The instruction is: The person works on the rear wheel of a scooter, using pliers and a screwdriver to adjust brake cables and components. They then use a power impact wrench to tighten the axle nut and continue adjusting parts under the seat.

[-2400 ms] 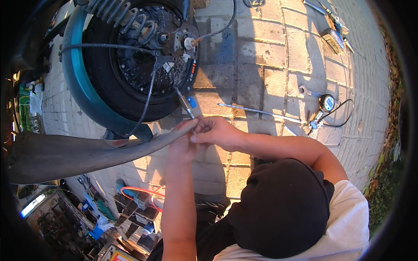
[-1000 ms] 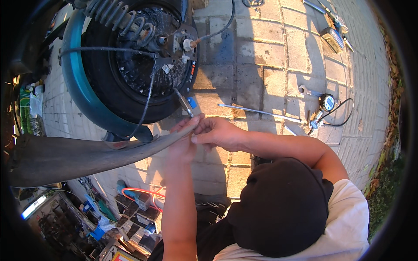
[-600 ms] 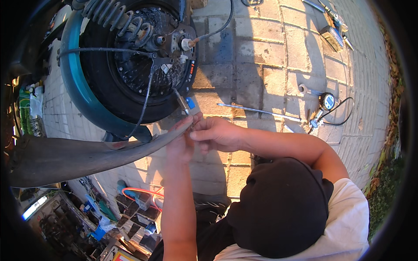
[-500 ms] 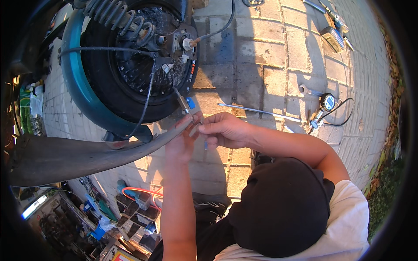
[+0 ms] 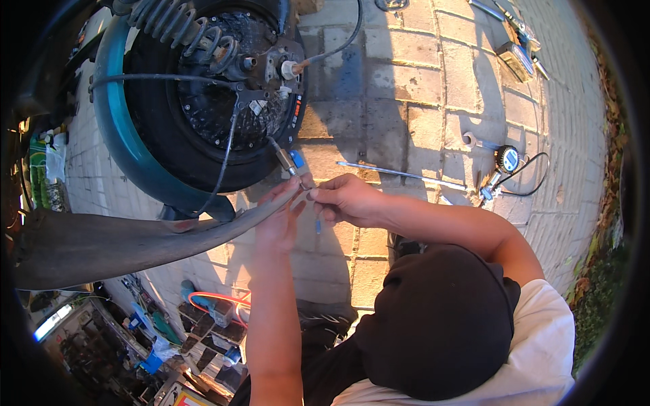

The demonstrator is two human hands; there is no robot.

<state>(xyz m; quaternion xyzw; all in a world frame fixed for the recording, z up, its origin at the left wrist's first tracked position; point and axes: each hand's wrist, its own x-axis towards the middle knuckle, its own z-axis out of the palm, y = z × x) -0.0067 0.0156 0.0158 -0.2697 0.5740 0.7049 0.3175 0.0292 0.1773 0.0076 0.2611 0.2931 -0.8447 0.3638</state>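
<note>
Metal inline fitting (image 5: 286,162) with a blue tab (image 5: 296,159) slants at the lower edge of the wheel (image 5: 203,114), at 5 o'clock from its centre, its near end at the fingertips of the left hand (image 5: 279,227). A long grey rubbery flap (image 5: 156,247) partly covers that hand, so I cannot tell how firmly it grips. At 2 o'clock from it, the right hand (image 5: 347,201) has thumb and finger pinched narrow, with a small blue-ended piece (image 5: 318,227) poking out at 8 o'clock. I judge the work partway: the fitting looks joined at its wheel end, but whether its near end meets anything is too small to tell, and the blue-ended piece is not set down. Farther out on the paving (image 5: 393,88), a steel rod (image 5: 403,174) at 2 o'clock and a digital gauge (image 5: 506,159) between 2 and 3 lie untouched.
</note>
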